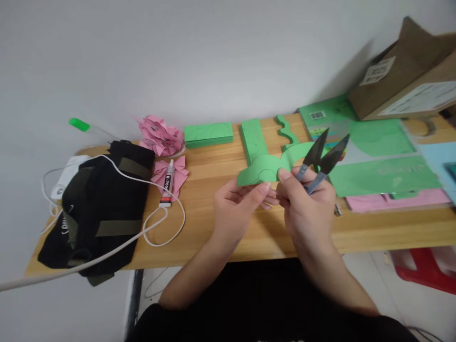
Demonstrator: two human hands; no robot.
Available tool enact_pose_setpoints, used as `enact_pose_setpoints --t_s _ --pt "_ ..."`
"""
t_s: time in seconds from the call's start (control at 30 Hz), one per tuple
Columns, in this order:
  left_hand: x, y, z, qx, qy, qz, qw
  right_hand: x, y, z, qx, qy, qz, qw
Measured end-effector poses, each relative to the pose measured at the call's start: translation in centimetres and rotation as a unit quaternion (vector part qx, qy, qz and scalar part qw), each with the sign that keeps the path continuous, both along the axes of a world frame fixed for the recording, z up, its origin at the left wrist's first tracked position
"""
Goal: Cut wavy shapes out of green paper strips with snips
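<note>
A piece of green paper [263,168] with a wavy cut edge and a drawn curved line is held up over the table between both hands. My left hand [242,202] pinches its lower left part between thumb and fingers. With thumb and forefinger my right hand [306,199] grips the paper's right part. The same hand also holds a pair of thread snips [318,164], blades pointing up and right and standing apart. Behind the paper lie a stack of green strips [252,137] with drawn lines and a wavy green cut-out [285,129].
Left on the wooden table [203,242] are a black bag [124,199], a white cable [117,244], a glue tube [167,185] and pink folded paper [160,135]. Another green stack [208,134] lies at the back. Right are green paper packs [384,175] and a cardboard box [409,71].
</note>
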State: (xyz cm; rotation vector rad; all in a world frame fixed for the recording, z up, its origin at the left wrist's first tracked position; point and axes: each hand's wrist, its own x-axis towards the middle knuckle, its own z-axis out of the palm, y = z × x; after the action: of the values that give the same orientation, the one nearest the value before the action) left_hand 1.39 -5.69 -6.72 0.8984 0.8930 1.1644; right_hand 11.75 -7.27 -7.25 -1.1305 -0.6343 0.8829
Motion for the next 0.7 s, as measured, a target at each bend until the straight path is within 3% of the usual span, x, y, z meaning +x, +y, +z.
enact_pose_setpoints --t_s 0.3,0.7 --pt "0.9 -0.2 0.6 -0.028 -0.016 0.027 0.999 0.0 -0.3 -0.1 -0.005 -0.03 -0.017 0.999" --pt "0.3 0.1 1.0 -0.023 -0.044 0.005 0.999 0.8 -0.5 -0.2 0.034 -0.068 -0.018 0.997"
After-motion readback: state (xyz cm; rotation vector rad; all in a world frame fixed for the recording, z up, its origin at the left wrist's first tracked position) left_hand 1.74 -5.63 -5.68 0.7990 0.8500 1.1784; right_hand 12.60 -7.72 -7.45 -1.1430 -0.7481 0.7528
